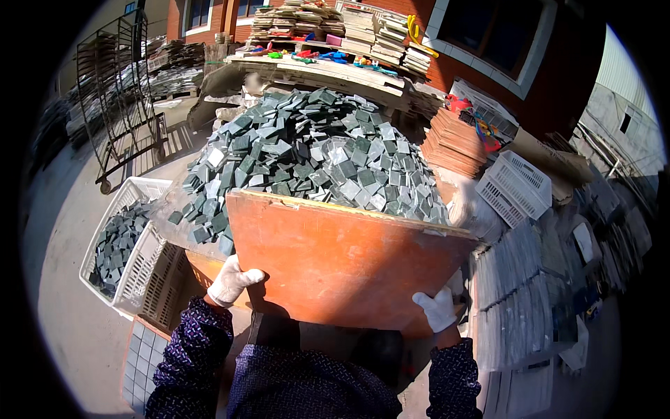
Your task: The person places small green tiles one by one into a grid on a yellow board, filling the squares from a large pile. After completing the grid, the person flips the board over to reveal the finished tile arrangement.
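Both my hands wear white gloves and hold a large orange board (pixel 342 262) tilted up in front of me. My left hand (pixel 232 281) grips its left edge, with the thumb laid over the near face. At the lower right part, my right hand (pixel 436 309) clasps the board, its thumb also on the near face and its other fingers mostly hidden. Just beyond the board's top edge rises a big heap of small square grey-green stone tiles (pixel 307 150). The board hides the front of the heap and part of what supports it.
Left stands a white plastic crate (pixel 132 276) holding more tiles, with a grid of tiles (pixel 143 359) below. Bundled grey slabs (pixel 513 307) and an upturned white basket (pixel 515 187) are at right. Stacked orange boards (pixel 453 143) and a metal rack (pixel 118 98) stand farther back.
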`<action>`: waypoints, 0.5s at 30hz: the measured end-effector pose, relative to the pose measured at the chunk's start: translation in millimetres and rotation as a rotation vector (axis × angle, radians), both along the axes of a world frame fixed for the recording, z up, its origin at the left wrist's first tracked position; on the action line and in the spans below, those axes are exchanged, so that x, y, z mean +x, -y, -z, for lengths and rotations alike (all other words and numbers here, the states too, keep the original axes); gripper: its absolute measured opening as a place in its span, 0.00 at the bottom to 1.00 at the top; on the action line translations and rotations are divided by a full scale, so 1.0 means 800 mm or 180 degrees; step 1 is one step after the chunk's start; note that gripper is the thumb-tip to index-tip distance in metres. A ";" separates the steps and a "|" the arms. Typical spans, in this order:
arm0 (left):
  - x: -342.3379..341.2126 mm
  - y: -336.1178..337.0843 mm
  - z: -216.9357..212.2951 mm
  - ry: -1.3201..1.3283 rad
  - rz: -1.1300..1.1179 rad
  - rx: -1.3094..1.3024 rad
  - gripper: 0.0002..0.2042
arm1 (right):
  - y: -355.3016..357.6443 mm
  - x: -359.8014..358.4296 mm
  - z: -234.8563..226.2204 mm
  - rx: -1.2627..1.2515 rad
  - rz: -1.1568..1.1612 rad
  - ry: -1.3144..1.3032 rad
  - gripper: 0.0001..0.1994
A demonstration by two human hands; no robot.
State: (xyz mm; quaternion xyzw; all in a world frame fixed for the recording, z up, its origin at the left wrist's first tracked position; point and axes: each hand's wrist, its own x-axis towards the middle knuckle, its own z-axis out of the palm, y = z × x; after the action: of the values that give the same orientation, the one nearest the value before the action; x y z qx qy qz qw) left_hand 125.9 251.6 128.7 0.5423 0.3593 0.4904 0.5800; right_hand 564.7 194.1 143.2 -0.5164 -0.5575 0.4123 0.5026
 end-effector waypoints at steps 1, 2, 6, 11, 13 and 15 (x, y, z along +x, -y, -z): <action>0.002 0.001 -0.010 0.0137 -0.0031 0.0493 0.21 | 0.002 0.007 -0.007 0.0354 -0.0067 0.0399 0.15; -0.007 -0.005 -0.011 0.0107 0.0422 0.0697 0.20 | 0.004 0.007 -0.019 0.0268 -0.0354 0.0459 0.14; -0.022 0.022 0.000 -0.1649 0.0626 0.2011 0.12 | 0.022 0.007 -0.001 0.1282 -0.0969 0.1551 0.11; -0.016 0.044 0.065 -0.2870 -0.0010 0.3320 0.16 | 0.059 -0.001 0.100 0.2104 -0.0213 0.3064 0.12; -0.004 0.042 0.074 -0.3188 -0.0248 0.3264 0.16 | 0.061 -0.001 0.131 0.2241 0.0052 0.3350 0.13; -0.006 0.032 0.106 -0.3264 -0.0381 0.3057 0.18 | 0.050 -0.004 0.154 0.2082 0.0093 0.3276 0.14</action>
State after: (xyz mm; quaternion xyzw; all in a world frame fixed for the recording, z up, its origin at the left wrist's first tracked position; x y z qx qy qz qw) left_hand 121.2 226.0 44.0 0.8804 0.3603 0.3083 0.0061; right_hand 561.5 154.0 19.8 -0.4759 -0.8194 -0.0897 0.3068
